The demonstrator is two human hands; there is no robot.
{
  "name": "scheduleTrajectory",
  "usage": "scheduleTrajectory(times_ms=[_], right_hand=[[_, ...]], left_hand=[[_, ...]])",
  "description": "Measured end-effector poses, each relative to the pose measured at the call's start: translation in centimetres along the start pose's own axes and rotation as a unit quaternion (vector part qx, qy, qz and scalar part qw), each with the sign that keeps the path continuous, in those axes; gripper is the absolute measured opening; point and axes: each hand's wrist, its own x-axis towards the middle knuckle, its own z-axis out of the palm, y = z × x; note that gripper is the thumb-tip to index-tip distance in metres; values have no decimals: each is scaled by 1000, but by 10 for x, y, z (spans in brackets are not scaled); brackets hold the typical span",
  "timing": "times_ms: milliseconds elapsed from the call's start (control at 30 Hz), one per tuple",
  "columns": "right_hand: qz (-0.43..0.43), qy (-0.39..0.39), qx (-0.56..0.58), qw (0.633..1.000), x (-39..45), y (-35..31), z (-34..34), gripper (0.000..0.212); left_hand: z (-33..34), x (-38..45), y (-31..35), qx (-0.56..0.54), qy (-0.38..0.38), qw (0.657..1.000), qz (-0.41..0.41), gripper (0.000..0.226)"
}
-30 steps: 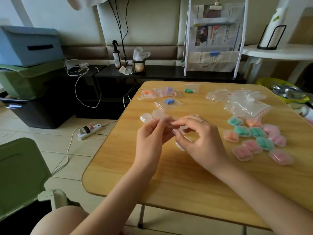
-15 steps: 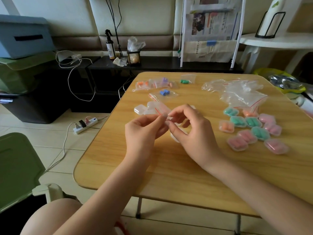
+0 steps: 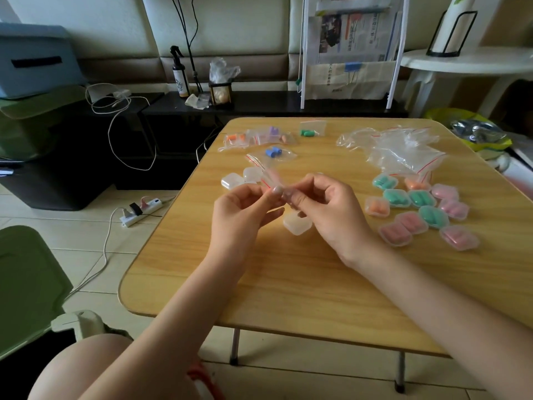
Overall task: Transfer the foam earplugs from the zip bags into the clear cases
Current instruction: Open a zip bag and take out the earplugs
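Clear plastic zip bag (image 3: 266, 176) is pinched between both hands above the wooden table (image 3: 288, 284): left hand (image 3: 242, 215) and right hand (image 3: 331, 209) grasp it; 1 empty case (image 3: 297, 223) sits just below.

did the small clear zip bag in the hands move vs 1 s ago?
Cannot tell. The head camera shifted between pictures. The small clear zip bag stays pinched by the left hand and right hand, just nearside of the empty clear cases.

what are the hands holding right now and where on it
Both the left hand and the right hand pinch one small clear zip bag at its lower end; its red-striped end points up and away.
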Motion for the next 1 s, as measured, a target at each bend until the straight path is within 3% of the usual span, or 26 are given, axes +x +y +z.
scheduleTrajectory(times_ms=[133, 333, 600, 867, 933, 1000], right_hand=[[-2, -14, 3, 1000, 1, 2, -3, 7], [-30, -52, -9, 998, -1, 1, 2, 17], [76, -50, 163, 982, 2, -1, -6, 28], [123, -20, 227, 966, 5, -2, -10, 34], [120, -8, 209, 970, 5, -1, -8, 28], [76, 1, 101, 992, 3, 1, -5, 21]], left_hand=[[0, 0, 0, 32, -13, 999, 22, 8], [-1, 0, 1, -8, -48, 999, -6, 16], [-3, 4, -1, 0, -76, 997, -3, 11], [0, 6, 0, 12, -83, 996, -4, 10], [-1, 7, 2, 15, -84, 996, -11, 9], [0, 7, 2, 47, -78, 996, 1, 12]])
